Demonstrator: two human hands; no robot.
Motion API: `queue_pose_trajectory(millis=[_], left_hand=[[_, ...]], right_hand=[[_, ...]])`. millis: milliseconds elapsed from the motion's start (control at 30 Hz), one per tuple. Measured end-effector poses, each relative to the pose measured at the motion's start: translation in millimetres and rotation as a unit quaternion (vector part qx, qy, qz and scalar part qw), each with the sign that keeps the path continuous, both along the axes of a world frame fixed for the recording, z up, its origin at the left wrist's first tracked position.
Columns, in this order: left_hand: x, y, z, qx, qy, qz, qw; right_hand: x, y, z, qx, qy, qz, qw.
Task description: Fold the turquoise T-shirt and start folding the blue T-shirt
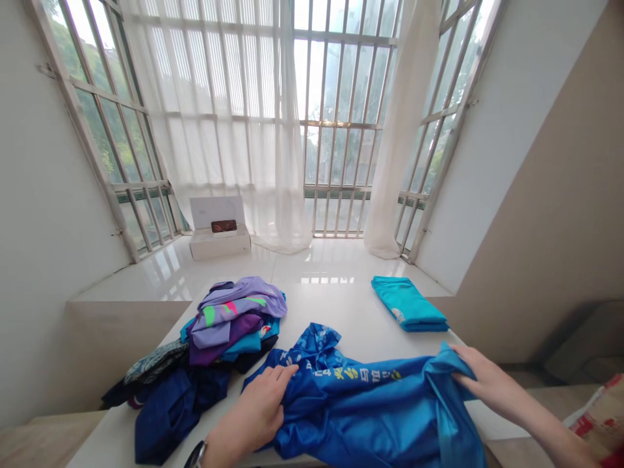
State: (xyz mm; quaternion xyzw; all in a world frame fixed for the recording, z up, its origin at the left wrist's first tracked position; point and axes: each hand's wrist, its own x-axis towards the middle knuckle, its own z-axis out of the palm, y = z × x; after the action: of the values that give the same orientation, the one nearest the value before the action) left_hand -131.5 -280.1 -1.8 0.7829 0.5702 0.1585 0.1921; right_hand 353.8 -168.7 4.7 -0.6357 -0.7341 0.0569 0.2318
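A shiny blue shirt (370, 409) with white and yellow lettering lies spread and creased on the white table. My left hand (258, 409), with a watch on the wrist, is on its left part, fingers closed on the fabric beside the lettering. At the other end, my right hand (482, 377) grips a raised edge of the same shirt, its fingertips partly hidden by cloth. A folded teal garment (409, 302) sits beyond the right hand. To the left is a loose heap of clothes (234, 325), lilac, purple and blue, with dark navy cloth (175, 409) at its near side.
Behind the table, a white windowsill (331, 253) holds a white box (219, 247) with a dark phone-like object (223, 225) on it. Sheer curtains (234, 130) hang before barred windows. A red and tan bag (599, 416) shows at the lower right.
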Motion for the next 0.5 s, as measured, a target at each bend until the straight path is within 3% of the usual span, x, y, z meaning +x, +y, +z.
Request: queue_pose_trajectory(millis=[67, 167, 233, 300, 400, 500], left_hand=[[1, -3, 3.7, -0.026, -0.019, -0.027, 0.999], [7, -3, 6.3, -0.026, -0.057, 0.001, 0.998], [13, -2, 4.7, -0.012, -0.078, 0.025, 0.997], [18, -2, -0.7, -0.006, -0.080, 0.024, 0.996], [23, -7, -14.6, -0.021, -0.058, -0.004, 0.998], [20, -9, -26.7, -0.019, -0.069, 0.005, 0.997]], right_hand=[[-31, -10, 6.9, -0.047, -0.006, 0.076, 0.996], [-108, -21, 17.4, -0.050, 0.070, 0.197, 0.977], [-164, -21, 15.5, -0.084, 0.112, 0.293, 0.946], [-207, -13, 5.6, -0.090, 0.095, 0.329, 0.935], [-238, 4, -11.5, -0.114, 0.035, 0.332, 0.936], [-230, 22, -12.3, -0.106, 0.039, 0.321, 0.940]])
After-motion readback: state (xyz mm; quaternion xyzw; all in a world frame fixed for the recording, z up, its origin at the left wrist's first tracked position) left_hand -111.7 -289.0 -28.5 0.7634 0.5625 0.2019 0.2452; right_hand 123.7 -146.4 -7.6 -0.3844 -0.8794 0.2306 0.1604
